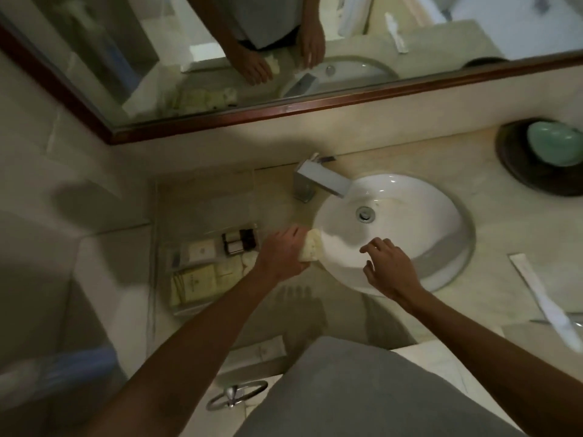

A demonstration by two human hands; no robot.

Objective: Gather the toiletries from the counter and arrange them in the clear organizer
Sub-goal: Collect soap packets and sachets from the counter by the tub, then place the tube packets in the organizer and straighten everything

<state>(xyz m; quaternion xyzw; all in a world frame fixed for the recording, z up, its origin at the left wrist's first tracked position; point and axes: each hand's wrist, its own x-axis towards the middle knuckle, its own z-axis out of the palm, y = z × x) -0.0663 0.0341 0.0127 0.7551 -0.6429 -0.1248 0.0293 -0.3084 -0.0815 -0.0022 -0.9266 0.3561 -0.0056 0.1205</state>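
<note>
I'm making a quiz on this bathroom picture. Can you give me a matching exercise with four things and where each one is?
Things:
1. pale packet
2. long white sachet
3. green soap
4. small dark bottles

Places:
A. in the dark round dish
B. in the clear organizer
C. in the left hand
D. flat on the counter, right of the sink

Pairs: 1-C, 2-D, 3-A, 4-B

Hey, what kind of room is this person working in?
Most likely a hotel bathroom: a round white sink with a faucet in a stone counter, a framed mirror above, and small packaged toiletries in a clear organizer.
</note>
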